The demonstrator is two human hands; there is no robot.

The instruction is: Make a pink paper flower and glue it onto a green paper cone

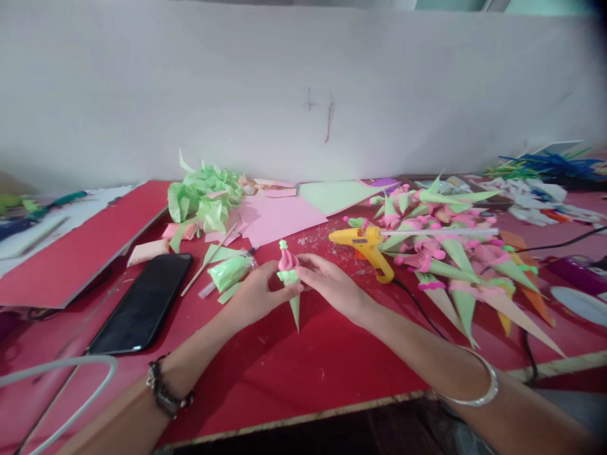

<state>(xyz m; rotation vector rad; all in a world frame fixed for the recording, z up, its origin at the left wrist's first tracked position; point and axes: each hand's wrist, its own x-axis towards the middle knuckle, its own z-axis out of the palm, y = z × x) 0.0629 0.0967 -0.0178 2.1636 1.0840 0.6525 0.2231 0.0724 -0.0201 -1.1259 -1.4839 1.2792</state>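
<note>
A small paper cone (pixel 294 311), pale green with a pink swirl on top and a light green tip piece, points downward over the red table. My left hand (pixel 258 292) grips it from the left, thumb across its front. From the right, my right hand (pixel 331 285) holds the pink and green upper part between its fingers. Just left of my left hand is a clear packet of light green material (pixel 230 272). A yellow glue gun (pixel 367 243) with a long clear stick lies to the right, beyond my right hand.
Finished-looking pink and green cones (pixel 455 253) are heaped at the right. A black phone (pixel 142 303) lies at the left. Crumpled green paper (pixel 203 196) and pink sheets (pixel 279 218) are at the back. A black cord (pixel 420 306) runs under my right forearm.
</note>
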